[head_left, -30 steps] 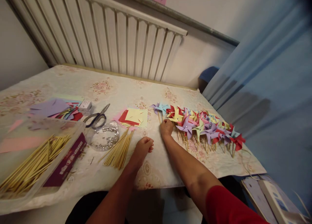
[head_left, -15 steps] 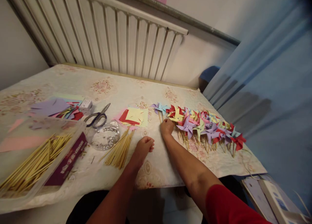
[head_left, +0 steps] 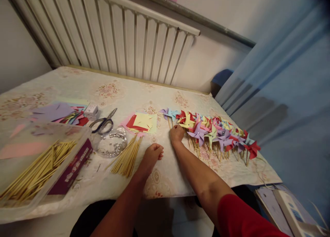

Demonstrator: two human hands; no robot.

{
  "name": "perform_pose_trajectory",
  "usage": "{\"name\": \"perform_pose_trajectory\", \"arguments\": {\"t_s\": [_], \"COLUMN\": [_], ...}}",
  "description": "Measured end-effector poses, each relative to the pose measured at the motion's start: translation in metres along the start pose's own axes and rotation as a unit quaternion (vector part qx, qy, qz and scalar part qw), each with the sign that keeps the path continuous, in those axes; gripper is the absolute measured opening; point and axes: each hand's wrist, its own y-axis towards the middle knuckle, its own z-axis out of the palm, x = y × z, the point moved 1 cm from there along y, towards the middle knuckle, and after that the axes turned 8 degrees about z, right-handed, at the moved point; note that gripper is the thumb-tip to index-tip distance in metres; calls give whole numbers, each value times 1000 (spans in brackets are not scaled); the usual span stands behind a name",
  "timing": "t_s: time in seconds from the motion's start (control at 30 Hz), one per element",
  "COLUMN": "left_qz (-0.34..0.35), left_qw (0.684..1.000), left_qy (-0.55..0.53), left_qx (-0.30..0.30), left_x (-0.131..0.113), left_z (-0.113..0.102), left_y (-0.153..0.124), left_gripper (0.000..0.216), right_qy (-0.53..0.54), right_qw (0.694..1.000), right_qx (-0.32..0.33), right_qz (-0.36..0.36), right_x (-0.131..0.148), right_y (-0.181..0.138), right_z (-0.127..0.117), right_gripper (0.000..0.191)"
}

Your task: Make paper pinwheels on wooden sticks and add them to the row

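Note:
My right hand (head_left: 177, 134) is closed around the thin stick of a purple-and-blue paper pinwheel (head_left: 169, 114), at the left end of a crowd of colourful paper pinwheels (head_left: 223, 138). A second stick seems to run into the same hand, but the fingers hide it. My left hand (head_left: 154, 154) rests over the cloth with its fingers curled in, and nothing shows in it. Left of that hand lies a fan of bamboo sticks (head_left: 126, 158). Beyond them sits a pile of yellow, red and pink paper squares (head_left: 143, 122).
Scissors (head_left: 104, 122) lie behind a round clear dish of small metal pieces (head_left: 112, 142). At the left stands a clear plastic box (head_left: 85, 135) with many sticks. Paper scraps (head_left: 53, 111) and a small white box (head_left: 91, 110) are behind it. A blue curtain (head_left: 288, 103) hangs at the right.

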Motion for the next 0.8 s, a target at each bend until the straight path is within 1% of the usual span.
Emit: {"name": "perform_pose_trajectory", "arguments": {"t_s": [0.27, 0.57, 0.7, 0.8], "left_qz": [3, -2, 5, 25], "left_qw": [1000, 1000, 1000, 999], "left_qy": [4, 10, 14, 34], "left_qx": [6, 3, -4, -4], "left_x": [0, 4, 5, 7], "left_z": [0, 0, 0, -1], "left_y": [-1, 3, 3, -1], "left_gripper": [21, 22, 21, 20], "right_qy": [-6, 6, 18, 28], "right_qw": [1000, 999, 998, 996], "right_qx": [2, -7, -6, -4], "right_qz": [2, -39, -67, -81], "right_x": [0, -6, -12, -20], "right_y": [0, 1, -5, -17], "right_z": [0, 3, -2, -11], "right_gripper": [21, 21, 21, 23]}}
